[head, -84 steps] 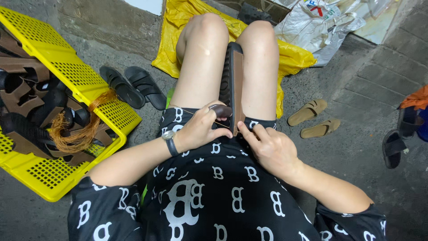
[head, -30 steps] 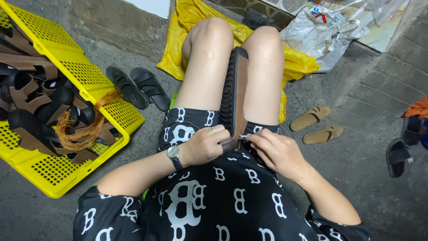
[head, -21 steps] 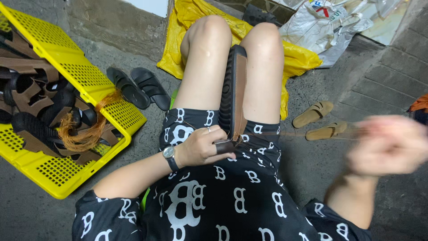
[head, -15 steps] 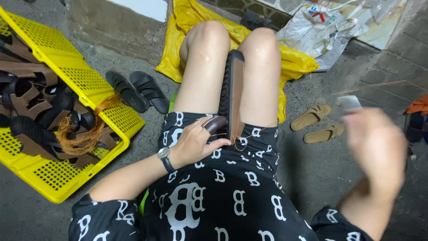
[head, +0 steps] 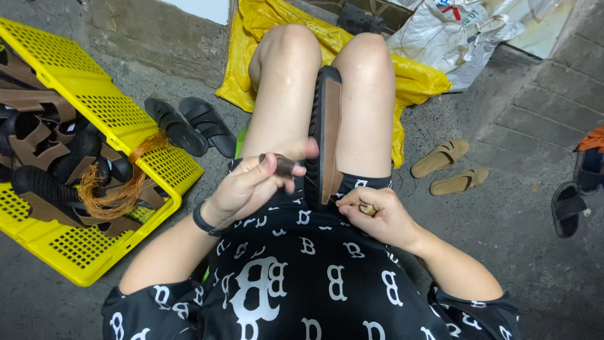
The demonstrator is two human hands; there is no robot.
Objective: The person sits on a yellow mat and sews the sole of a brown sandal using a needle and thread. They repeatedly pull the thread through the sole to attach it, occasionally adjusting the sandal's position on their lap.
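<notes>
The person sits with a dark sandal sole (head: 327,132) clamped upright between the knees, its tan-lined edge facing the right leg.

The chief risk, as a judgement: the sole is gripped only by the legs, so a hard push or pull at its near end could tip it sideways or let it slip down. Whatever fine thing the right hand pinches is too small to make out; if it is sharp or a taut thread, the fingertips lie close enough to be pricked or cut. The tool's tip also points towards the bare thigh just beyond the left hand.

The left hand (head: 248,189) is curled closed around a short dark tool with a ribbed handle (head: 283,165), thumb pressed along it, just left of the sole's near end. The right hand (head: 377,214) sits just right of that end, touching its lower edge, fingers pressed together in a pinch on something small and pale.

Further left of the left hand, a yellow crate (head: 107,113) holds brown straps and a coil of orange thread (head: 116,186); black sandals (head: 189,126) lie beyond it. Well right of the right hand rest tan sandals (head: 450,167). Beyond the knees lies a yellow sack (head: 415,79).
</notes>
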